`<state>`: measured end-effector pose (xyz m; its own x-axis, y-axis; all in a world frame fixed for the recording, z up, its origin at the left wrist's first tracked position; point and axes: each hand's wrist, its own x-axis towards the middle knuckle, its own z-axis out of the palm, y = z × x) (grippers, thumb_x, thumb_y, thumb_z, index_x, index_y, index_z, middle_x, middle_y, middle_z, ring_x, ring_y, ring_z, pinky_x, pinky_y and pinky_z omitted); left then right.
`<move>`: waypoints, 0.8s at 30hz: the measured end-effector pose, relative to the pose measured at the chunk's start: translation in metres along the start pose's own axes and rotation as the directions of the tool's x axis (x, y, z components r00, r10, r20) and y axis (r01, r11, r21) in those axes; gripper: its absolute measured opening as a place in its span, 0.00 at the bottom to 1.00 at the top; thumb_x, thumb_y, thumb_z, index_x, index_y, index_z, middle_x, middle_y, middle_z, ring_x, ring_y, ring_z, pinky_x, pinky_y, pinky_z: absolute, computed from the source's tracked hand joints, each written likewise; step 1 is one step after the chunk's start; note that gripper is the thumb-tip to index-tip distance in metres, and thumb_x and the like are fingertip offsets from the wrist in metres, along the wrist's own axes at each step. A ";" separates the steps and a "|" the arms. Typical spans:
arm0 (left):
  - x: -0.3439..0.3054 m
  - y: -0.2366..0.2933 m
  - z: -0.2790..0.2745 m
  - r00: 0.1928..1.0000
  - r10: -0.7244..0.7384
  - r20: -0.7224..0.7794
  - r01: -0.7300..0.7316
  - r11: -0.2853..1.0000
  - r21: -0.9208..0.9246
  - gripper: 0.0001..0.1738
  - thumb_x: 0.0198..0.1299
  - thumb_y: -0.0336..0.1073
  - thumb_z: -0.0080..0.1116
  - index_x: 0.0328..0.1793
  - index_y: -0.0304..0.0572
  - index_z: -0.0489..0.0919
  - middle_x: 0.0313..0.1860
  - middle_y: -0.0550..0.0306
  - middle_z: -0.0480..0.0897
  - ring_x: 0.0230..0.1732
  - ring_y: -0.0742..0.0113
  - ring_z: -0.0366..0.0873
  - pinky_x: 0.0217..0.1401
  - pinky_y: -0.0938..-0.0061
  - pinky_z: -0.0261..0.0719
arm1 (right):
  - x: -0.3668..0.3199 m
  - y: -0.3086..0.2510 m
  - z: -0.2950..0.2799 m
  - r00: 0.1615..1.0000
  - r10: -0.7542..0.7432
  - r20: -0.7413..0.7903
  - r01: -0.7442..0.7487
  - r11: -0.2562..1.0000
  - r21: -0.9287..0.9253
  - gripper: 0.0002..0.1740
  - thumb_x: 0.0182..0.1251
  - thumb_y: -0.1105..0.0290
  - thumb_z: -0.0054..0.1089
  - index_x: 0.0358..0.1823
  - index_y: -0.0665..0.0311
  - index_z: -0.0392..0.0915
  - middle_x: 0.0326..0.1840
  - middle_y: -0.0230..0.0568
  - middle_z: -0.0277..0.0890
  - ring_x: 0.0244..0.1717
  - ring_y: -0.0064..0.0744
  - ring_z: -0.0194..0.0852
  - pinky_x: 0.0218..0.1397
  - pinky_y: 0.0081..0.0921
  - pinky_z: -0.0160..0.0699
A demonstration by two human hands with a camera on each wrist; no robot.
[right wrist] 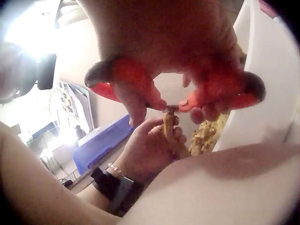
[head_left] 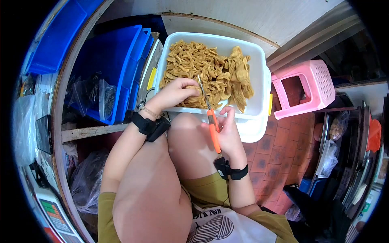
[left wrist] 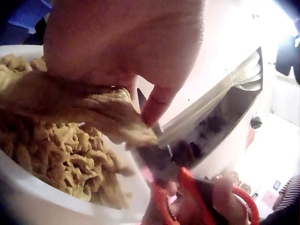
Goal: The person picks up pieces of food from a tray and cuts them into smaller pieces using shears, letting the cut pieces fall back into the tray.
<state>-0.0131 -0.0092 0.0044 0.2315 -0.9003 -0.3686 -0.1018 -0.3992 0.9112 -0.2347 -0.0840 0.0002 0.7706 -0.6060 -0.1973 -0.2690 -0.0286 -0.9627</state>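
My left hand (head_left: 175,95) pinches a long, wrinkled tan-yellow piece (left wrist: 89,105) over the near left part of a white tub (head_left: 259,69). In my right hand (head_left: 230,137) is a pair of scissors (head_left: 213,131) with orange handles, its blades pointing up and left. The left wrist view puts the scissor blades at the end of the held piece, close to the thumb and fingertips. Many short cut pieces (head_left: 190,56) of the same stuff fill the left and middle of the tub. Larger uncut pieces (head_left: 240,79) lie together toward its right.
The tub stands just beyond the person's knees, with a white lid or second rim (head_left: 253,131) under its near right corner. Blue bins (head_left: 109,52) holding plastic bags sit on the left. A pink stool (head_left: 314,87) stands at right on the red tiled floor (head_left: 279,150).
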 end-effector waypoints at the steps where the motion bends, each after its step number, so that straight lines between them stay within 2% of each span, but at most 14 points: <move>1: 0.001 -0.003 0.001 1.000 0.000 0.000 0.000 1.000 0.000 0.09 0.62 0.34 0.57 0.44 0.36 0.79 0.35 0.67 0.78 0.38 0.82 0.71 0.43 0.83 0.71 | 0.000 0.000 0.000 1.000 0.014 0.004 -0.014 1.000 -0.020 0.35 0.54 0.63 0.76 0.44 0.60 0.51 0.16 0.33 0.70 0.19 0.19 0.63 0.25 0.20 0.67; 3: 0.003 -0.007 0.004 0.981 0.175 -0.079 -0.173 0.984 0.036 0.10 0.61 0.37 0.57 0.40 0.38 0.80 0.26 0.66 0.74 0.27 0.79 0.67 0.29 0.79 0.66 | 0.001 0.002 0.000 1.000 0.028 0.009 -0.028 0.999 -0.041 0.35 0.54 0.63 0.75 0.44 0.60 0.50 0.16 0.32 0.70 0.18 0.18 0.63 0.24 0.20 0.66; 4: 0.003 -0.007 0.005 0.981 0.176 -0.080 -0.173 0.984 0.036 0.10 0.61 0.37 0.57 0.40 0.38 0.80 0.26 0.66 0.74 0.27 0.79 0.67 0.29 0.79 0.66 | 0.002 0.004 -0.001 0.999 0.043 -0.006 -0.043 0.998 -0.040 0.35 0.54 0.63 0.75 0.43 0.60 0.50 0.16 0.32 0.69 0.18 0.18 0.61 0.23 0.19 0.65; 6: 0.002 -0.006 0.007 0.973 0.131 -0.192 -0.130 0.991 0.018 0.10 0.61 0.37 0.57 0.41 0.38 0.78 0.27 0.65 0.74 0.29 0.79 0.67 0.31 0.79 0.66 | 0.002 0.005 -0.003 0.998 0.059 -0.021 -0.060 0.997 -0.038 0.35 0.54 0.63 0.75 0.43 0.60 0.50 0.16 0.31 0.69 0.18 0.17 0.59 0.22 0.19 0.63; 9: 0.003 -0.007 0.006 0.957 0.186 -0.222 -0.182 0.983 0.037 0.11 0.61 0.37 0.57 0.44 0.39 0.76 0.30 0.64 0.75 0.31 0.78 0.68 0.34 0.79 0.68 | 0.004 0.001 -0.008 0.993 0.069 -0.094 -0.064 0.997 0.053 0.35 0.54 0.63 0.75 0.42 0.59 0.50 0.15 0.30 0.66 0.17 0.16 0.56 0.21 0.18 0.60; 11: 0.000 -0.005 0.004 0.964 0.142 -0.226 -0.153 0.988 -0.032 0.12 0.61 0.38 0.57 0.45 0.38 0.75 0.32 0.64 0.75 0.33 0.78 0.69 0.36 0.79 0.68 | 0.001 -0.006 -0.015 0.995 -0.031 -0.100 0.022 0.996 -0.091 0.34 0.56 0.67 0.74 0.43 0.57 0.49 0.14 0.25 0.63 0.18 0.15 0.56 0.22 0.17 0.58; 13: 0.002 -0.007 0.002 0.970 0.096 -0.223 -0.121 0.988 -0.101 0.13 0.61 0.38 0.57 0.47 0.38 0.74 0.33 0.64 0.75 0.35 0.77 0.69 0.37 0.80 0.69 | -0.001 -0.003 -0.023 0.997 -0.030 -0.065 0.021 0.991 -0.132 0.35 0.54 0.65 0.75 0.45 0.59 0.50 0.17 0.28 0.66 0.19 0.17 0.58 0.25 0.17 0.61; 15: 0.007 -0.010 0.001 0.927 0.165 -0.337 -0.199 0.977 -0.070 0.14 0.62 0.38 0.57 0.49 0.38 0.73 0.36 0.63 0.75 0.38 0.77 0.70 0.42 0.80 0.70 | -0.003 -0.003 -0.027 0.996 -0.092 -0.020 0.082 0.953 -0.292 0.38 0.52 0.63 0.77 0.48 0.60 0.51 0.21 0.31 0.69 0.21 0.20 0.60 0.28 0.19 0.65; 19: 0.004 -0.004 0.000 0.922 0.153 -0.355 -0.211 0.969 -0.131 0.13 0.64 0.37 0.57 0.49 0.37 0.73 0.39 0.63 0.75 0.42 0.77 0.70 0.47 0.80 0.70 | -0.003 0.000 -0.028 0.998 -0.056 0.041 0.064 0.963 -0.262 0.39 0.50 0.63 0.78 0.49 0.61 0.51 0.25 0.33 0.72 0.23 0.22 0.64 0.29 0.20 0.68; 21: 0.003 -0.002 0.001 0.930 0.147 -0.337 -0.203 0.969 -0.138 0.13 0.65 0.38 0.57 0.50 0.37 0.73 0.41 0.63 0.75 0.45 0.77 0.70 0.51 0.80 0.70 | -0.002 -0.001 -0.025 0.996 0.026 0.081 -0.004 0.966 -0.259 0.40 0.48 0.53 0.77 0.48 0.63 0.53 0.25 0.39 0.74 0.24 0.35 0.71 0.34 0.28 0.73; 24: 0.005 -0.009 0.001 0.943 0.173 -0.283 -0.220 0.965 -0.143 0.15 0.66 0.40 0.57 0.51 0.37 0.73 0.41 0.63 0.76 0.45 0.77 0.70 0.51 0.79 0.70 | 0.000 0.000 -0.017 0.996 0.024 0.088 -0.005 0.979 -0.203 0.40 0.50 0.53 0.76 0.49 0.63 0.53 0.26 0.40 0.75 0.26 0.37 0.74 0.36 0.29 0.73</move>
<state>-0.0117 -0.0103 -0.0055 0.4745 -0.8694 -0.1375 -0.0106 -0.1618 0.9868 -0.2444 -0.0977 0.0035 0.8120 -0.5339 -0.2356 -0.3845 -0.1859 -0.9042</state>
